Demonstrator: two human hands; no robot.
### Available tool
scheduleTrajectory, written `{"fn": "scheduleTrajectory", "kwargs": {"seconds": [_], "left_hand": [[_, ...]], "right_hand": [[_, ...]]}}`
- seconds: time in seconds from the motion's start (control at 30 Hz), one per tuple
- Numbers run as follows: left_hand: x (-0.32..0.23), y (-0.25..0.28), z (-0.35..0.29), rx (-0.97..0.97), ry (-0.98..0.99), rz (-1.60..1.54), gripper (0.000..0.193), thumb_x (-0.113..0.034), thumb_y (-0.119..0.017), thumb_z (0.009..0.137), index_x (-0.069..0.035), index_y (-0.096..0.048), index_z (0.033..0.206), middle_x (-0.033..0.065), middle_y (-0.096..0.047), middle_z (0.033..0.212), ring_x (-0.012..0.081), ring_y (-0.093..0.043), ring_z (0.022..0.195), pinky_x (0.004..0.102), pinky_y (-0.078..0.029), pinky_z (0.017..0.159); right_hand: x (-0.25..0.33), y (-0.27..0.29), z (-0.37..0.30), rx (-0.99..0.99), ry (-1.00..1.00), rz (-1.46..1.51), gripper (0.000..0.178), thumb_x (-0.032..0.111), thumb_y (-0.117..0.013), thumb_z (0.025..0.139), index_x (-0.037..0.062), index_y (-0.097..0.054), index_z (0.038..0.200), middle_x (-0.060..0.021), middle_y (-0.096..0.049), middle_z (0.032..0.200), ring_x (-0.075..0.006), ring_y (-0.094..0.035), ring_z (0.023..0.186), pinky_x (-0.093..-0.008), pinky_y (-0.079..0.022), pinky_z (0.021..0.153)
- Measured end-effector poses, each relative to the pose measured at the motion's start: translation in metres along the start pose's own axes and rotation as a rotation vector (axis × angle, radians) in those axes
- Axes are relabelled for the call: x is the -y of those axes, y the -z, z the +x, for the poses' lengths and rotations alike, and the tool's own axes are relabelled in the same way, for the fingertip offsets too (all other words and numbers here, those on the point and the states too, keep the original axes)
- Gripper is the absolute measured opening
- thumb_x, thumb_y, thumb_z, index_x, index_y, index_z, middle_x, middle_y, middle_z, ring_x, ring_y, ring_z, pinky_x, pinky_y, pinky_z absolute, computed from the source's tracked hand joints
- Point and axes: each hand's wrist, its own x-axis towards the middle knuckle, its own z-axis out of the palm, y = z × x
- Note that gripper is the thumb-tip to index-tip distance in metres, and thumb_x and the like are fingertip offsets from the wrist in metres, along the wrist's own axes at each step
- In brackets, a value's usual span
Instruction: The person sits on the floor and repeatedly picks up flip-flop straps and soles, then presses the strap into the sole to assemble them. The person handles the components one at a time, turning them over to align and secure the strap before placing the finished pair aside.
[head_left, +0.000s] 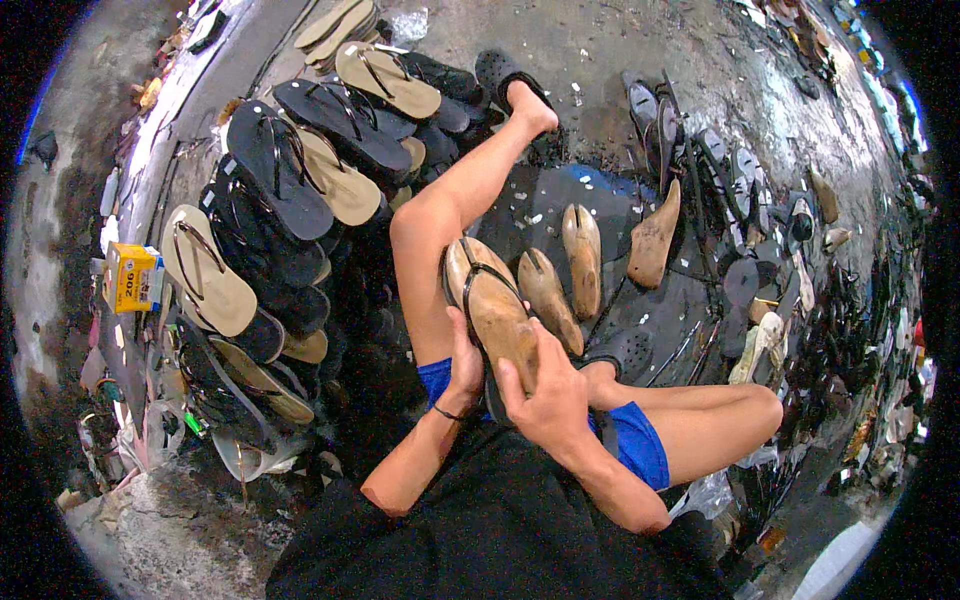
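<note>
A black flip-flop with a wooden shoe last on its sole lies tilted over my lap, its toe end pointing away from me. The thong strap passes over the front of the last. My left hand is closed along the left edge of the flip-flop. On the right, my right hand grips the heel part of the last, thumb on the near side and fingers across the right side. Just beyond, between my legs, lie two more wooden lasts, one nearer and one farther.
Stacks of black and tan flip-flops rise at the left, beside a yellow box. Another wooden last leans at the right, near dark straps and soles. A pale last lies beyond my right knee. Scraps litter the floor's edges.
</note>
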Motion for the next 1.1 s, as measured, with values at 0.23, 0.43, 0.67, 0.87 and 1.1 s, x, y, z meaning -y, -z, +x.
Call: {"fn": "scheduleTrajectory", "kwargs": {"seconds": [0.23,0.43,0.67,0.87,1.1], "left_hand": [[-0.032,-0.023,-0.065,0.037,-0.128,0.694,0.040,-0.018,-0.063,0.100,0.004,-0.055,0.133,0.0075,-0.065,0.116,0.0129,-0.060,0.104,0.0289,-0.049,0.094],[-0.029,-0.009,-0.064,0.113,0.124,0.162,0.029,-0.014,-0.061,0.101,-0.002,-0.064,0.126,0.0084,-0.071,0.100,0.0119,-0.066,0.085,0.0264,-0.055,0.082],[-0.044,-0.011,-0.030,0.039,-0.019,0.316,0.078,-0.059,-0.043,0.098,0.000,-0.041,0.148,0.0158,-0.058,0.136,0.0245,-0.054,0.127,0.0363,-0.041,0.110],[-0.008,-0.013,-0.016,0.312,0.139,-0.376,0.104,-0.085,-0.016,0.089,-0.002,-0.041,0.147,0.0222,-0.058,0.134,0.0336,-0.058,0.123,0.0458,-0.046,0.107],[0.022,0.011,-0.007,0.123,0.068,-0.245,0.103,-0.085,-0.017,0.089,-0.001,-0.045,0.142,0.0206,-0.064,0.126,0.0293,-0.065,0.109,0.0424,-0.053,0.098]], "right_hand": [[-0.021,0.048,-0.004,-0.217,-0.262,0.522,0.048,0.023,-0.065,0.095,-0.0061,-0.054,0.131,-0.0194,-0.068,0.114,-0.0255,-0.066,0.103,-0.0362,-0.051,0.092],[-0.014,0.063,-0.013,-0.213,-0.263,0.645,0.047,0.021,-0.064,0.095,-0.0066,-0.053,0.131,-0.0166,-0.067,0.118,-0.0227,-0.063,0.108,-0.0350,-0.049,0.096],[0.005,0.063,-0.038,-0.153,0.001,0.100,0.061,0.020,-0.070,0.089,-0.0087,-0.047,0.137,-0.0287,-0.061,0.124,-0.0421,-0.063,0.111,-0.0429,-0.051,0.097],[0.014,0.034,-0.044,-0.030,0.054,-0.030,0.065,0.023,-0.068,0.090,-0.0091,-0.043,0.140,-0.0287,-0.057,0.132,-0.0430,-0.060,0.117,-0.0448,-0.052,0.096],[0.006,-0.002,-0.020,-0.073,0.074,-0.130,0.065,0.021,-0.068,0.087,-0.0078,-0.045,0.139,-0.0265,-0.057,0.131,-0.0402,-0.060,0.117,-0.0432,-0.052,0.096]]}}
